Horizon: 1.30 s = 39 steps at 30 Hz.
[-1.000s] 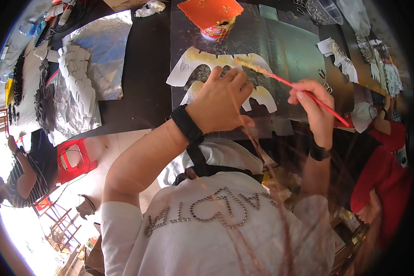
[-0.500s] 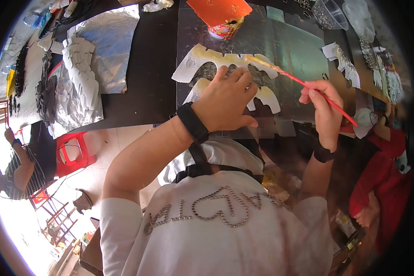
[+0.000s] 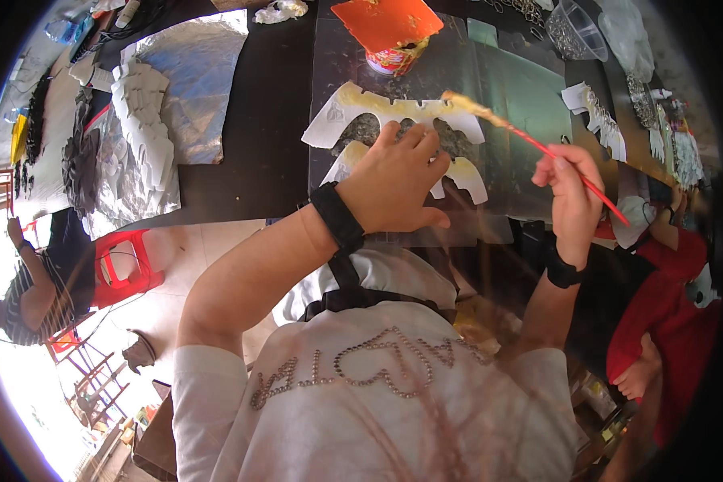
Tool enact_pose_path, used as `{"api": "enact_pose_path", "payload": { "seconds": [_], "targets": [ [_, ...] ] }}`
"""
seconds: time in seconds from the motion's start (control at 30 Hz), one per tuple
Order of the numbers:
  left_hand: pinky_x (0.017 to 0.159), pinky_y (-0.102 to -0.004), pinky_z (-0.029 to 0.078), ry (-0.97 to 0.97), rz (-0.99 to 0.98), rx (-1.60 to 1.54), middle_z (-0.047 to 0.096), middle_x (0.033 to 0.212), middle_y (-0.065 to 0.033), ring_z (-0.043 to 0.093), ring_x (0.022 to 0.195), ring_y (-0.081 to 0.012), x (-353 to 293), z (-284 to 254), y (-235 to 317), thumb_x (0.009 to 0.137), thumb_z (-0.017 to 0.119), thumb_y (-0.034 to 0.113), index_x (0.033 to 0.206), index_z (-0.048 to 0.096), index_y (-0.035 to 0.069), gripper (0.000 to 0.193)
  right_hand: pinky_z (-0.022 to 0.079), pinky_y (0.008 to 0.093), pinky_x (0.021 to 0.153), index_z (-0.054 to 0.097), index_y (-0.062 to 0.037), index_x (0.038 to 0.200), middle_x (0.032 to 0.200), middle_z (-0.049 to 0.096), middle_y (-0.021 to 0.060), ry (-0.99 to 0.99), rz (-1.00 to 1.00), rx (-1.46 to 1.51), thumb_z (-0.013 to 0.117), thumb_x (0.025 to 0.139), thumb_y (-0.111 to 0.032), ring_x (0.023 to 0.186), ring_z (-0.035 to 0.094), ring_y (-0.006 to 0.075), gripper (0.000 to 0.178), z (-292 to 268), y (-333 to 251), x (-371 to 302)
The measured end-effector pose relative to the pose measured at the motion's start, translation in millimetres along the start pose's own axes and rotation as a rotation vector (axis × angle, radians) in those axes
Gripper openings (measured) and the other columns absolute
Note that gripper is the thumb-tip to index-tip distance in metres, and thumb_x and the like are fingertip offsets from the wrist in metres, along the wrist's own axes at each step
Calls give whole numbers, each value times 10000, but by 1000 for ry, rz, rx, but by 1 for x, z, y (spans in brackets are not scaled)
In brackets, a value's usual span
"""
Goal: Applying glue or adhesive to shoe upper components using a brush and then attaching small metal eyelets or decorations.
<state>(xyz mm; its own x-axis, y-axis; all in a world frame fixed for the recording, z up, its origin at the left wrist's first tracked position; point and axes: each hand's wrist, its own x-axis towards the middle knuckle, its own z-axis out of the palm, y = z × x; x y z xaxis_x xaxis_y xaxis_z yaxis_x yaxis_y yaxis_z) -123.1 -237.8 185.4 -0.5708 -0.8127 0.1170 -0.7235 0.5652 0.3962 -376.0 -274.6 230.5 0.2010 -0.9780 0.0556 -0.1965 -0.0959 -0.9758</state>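
Note:
My left hand (image 3: pixel 395 181) lies with fingers spread over two white, notched, arch-shaped cut-outs (image 3: pixel 333 119), which are smeared with a yellowish paste. It covers the middle of the nearer white cut-out (image 3: pixel 467 178). In my right hand (image 3: pixel 572 193), a thin red-handled brush (image 3: pixel 530 138) is pinched, slanting up to the left. Its tip, thick with yellow paste, is at the upper edge of the farther cut-out; I cannot tell whether it touches. Beyond them stands a red printed tin (image 3: pixel 395 60) with paste on its rim, partly covered by an orange sheet (image 3: pixel 386 20).
On the left lie overlapping white pieces (image 3: pixel 145 120) and a silvery sheet (image 3: pixel 197 88). A clear tub of metal bits (image 3: pixel 574 32) stands back right, near more white cut pieces (image 3: pixel 598 120). A red stool (image 3: pixel 124 269) and another person's red sleeve (image 3: pixel 659 305) flank the table.
The brush tip has shifted slightly right and away along the farther cut-out's upper edge, with my right hand following. My left hand stays spread in the same place on the cut-outs.

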Motion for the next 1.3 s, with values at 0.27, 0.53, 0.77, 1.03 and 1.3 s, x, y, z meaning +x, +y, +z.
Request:
{"api": "enact_pose_path", "payload": {
  "seconds": [0.27,0.53,0.77,1.03,1.3],
  "targets": [
    [950,-437,348,8,13,-53,459,1203,-155,410,1149,-329,0,-17,0,705,677,479,1110,549,17,628,361,279,550,566,16,995,743,507,74,145,-68,365,430,936,-167,621,452,146,236,-24,-17,-2],
    [877,-423,408,442,-98,143,461,1201,-158,457,1093,-324,6,-59,-38,684,722,177,1159,511,29,540,392,263,571,561,24,1005,751,536,74,19,-132,179,461,920,-119,621,487,150,194,-6,-44,9],
    [743,-380,464,524,-46,286,608,820,-101,585,838,-276,40,-58,-83,713,600,24,1072,485,31,377,431,234,602,594,18,973,769,572,53,-77,-176,-5,495,918,-104,636,528,107,167,22,-70,47],
    [657,-380,482,589,-59,251,570,622,-107,594,680,-280,48,-59,-89,710,562,24,946,476,19,251,441,204,548,600,-15,918,724,588,23,-167,-142,-117,523,914,-165,598,544,67,169,56,-76,79],
    [563,-380,488,582,-74,238,569,611,-130,597,622,-297,47,-58,-87,714,549,18,882,467,11,187,430,194,525,590,-28,870,708,594,17,-213,-120,-210,534,900,-169,584,554,62,154,76,-71,95]
  ]
}}
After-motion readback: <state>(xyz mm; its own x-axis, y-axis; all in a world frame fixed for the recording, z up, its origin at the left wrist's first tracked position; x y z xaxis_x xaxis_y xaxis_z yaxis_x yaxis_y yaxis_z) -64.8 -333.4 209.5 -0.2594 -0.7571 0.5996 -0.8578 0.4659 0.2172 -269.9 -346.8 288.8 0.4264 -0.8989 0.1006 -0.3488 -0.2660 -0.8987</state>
